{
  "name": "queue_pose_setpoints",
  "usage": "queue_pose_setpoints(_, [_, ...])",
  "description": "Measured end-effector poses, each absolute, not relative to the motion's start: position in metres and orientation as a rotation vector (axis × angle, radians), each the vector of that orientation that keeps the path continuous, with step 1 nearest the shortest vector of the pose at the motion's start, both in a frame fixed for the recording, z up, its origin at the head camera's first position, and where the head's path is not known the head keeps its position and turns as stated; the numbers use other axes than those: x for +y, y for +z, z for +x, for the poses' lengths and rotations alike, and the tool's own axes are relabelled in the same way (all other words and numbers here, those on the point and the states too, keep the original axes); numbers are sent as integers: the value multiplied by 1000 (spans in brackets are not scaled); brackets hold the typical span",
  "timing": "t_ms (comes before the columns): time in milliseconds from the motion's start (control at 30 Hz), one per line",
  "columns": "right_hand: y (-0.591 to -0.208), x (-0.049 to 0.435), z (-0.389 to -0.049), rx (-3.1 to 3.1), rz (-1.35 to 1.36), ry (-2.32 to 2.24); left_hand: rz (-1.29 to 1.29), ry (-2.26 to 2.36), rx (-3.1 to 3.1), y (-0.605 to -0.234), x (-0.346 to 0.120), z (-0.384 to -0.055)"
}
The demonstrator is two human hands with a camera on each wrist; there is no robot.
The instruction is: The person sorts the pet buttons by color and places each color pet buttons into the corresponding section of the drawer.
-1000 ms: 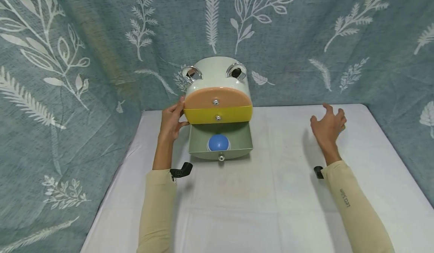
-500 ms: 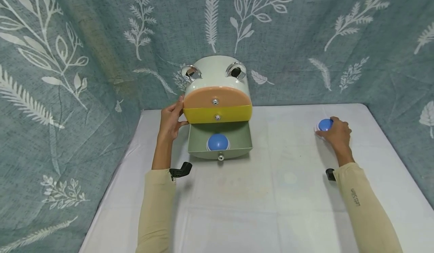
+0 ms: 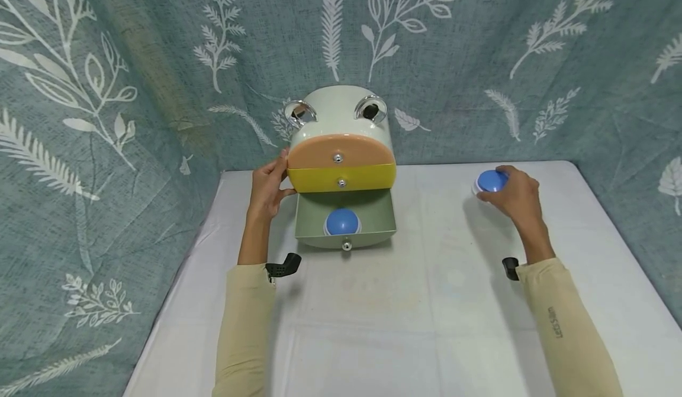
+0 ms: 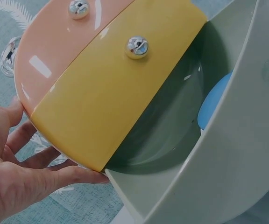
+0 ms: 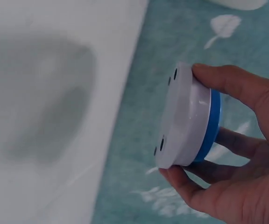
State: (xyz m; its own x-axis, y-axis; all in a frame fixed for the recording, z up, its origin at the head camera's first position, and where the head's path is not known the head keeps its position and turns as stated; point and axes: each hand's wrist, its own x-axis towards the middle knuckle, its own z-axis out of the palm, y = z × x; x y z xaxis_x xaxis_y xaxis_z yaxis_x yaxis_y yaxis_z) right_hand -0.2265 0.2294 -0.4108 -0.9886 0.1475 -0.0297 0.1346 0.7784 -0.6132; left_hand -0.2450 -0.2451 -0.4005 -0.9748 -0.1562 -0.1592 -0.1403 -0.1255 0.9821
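Observation:
A frog-faced drawer box [image 3: 341, 113] stands near the back of the table, with an orange top drawer [image 3: 319, 151], a yellow middle drawer [image 3: 314, 180] and a green bottom drawer [image 3: 314, 242] pulled out. Inside the green drawer sits a round blue push button [image 3: 342, 222] with a white base. My left hand [image 3: 266, 191] rests its fingers and thumb against the box's left side. Off to the right, my right hand [image 3: 517, 196] pinches another blue push button [image 3: 491, 181] by its rim, above the table. Its white underside [image 5: 174, 121] shows in the right wrist view.
A white cloth covers the table [image 3: 367, 314]. Directly behind the box hangs a blue-green curtain [image 3: 453, 89] with white leaf prints, which also runs along both sides. Silver knobs [image 4: 137, 46] stick out from the drawer fronts.
My right hand has reached the second button, gripped it and lifted it, moving left with it. The left hand stays at the box's side, and the drawers have not moved.

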Motion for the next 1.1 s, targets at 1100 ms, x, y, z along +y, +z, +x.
queue_pose_setpoints(1100, [-404, 23, -208, -3043, 834, 528, 322, -2298, -2083, -404, -246, -246])
